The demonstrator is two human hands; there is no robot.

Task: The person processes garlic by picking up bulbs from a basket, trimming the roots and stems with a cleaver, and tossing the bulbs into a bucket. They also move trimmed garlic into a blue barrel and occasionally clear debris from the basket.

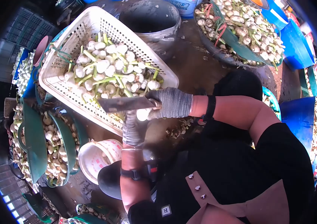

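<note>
My right hand [171, 102], in a grey knit glove, is closed around the handle of a broad-bladed knife [125, 104]. The blade points left, over the near edge of the crate. Just below it is my gloved left hand [134, 128], its fingertips partly hidden behind the blade. A white garlic bulb [143, 114] sits between the two hands, against the left fingers. In front stands a white perforated crate [50, 72] holding a heap of trimmed garlic bulbs [110, 69] with short green stems.
A white bucket [91, 164] leans near my left forearm. Green tubs [35, 145] of garlic stand at left. A dark bucket [149, 22] is behind the crate. A wide basin of garlic [240, 33] lies at upper right, beside blue bins [296, 44]. Scraps [181, 128] litter the floor.
</note>
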